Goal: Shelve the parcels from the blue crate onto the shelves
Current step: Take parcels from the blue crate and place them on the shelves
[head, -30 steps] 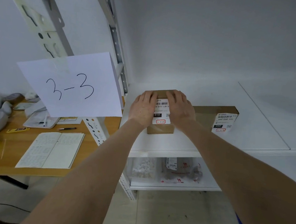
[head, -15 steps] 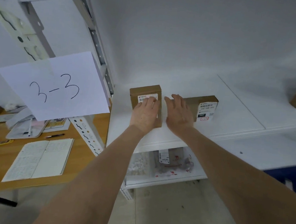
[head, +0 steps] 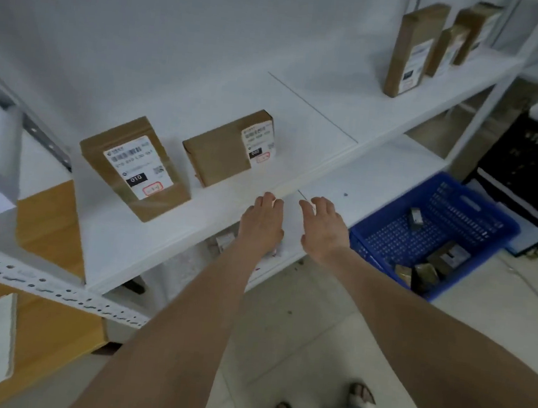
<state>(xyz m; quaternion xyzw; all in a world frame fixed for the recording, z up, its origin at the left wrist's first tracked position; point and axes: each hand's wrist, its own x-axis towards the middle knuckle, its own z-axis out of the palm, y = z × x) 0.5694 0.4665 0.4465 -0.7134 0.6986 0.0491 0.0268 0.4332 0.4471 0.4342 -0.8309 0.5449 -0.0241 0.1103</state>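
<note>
Both hands are held out empty, palms down and fingers straight, side by side at the front edge of the shelf (head: 305, 115). The left hand (head: 261, 219) is seen with its fingertips at that edge; the right hand (head: 323, 225) is seen just beside it, nearer the crate (head: 476, 220). Neither hand touches a parcel.

Two brown parcels are stood on the shelf, near each other but apart. The left parcel (head: 136, 168) is turned label-forward, with "010" printed on a black patch. The right parcel (head: 223, 153) is set further back, its label on the right end. Further right on the same shelf, three upright parcels (head: 410, 49) are grouped, well apart from the first two.

The blue crate is placed on the floor (head: 298, 331) to the right, and a few small parcels (head: 448, 257) are left in it. A wooden desk (head: 49, 215) is seen at the left behind the shelf post.
</note>
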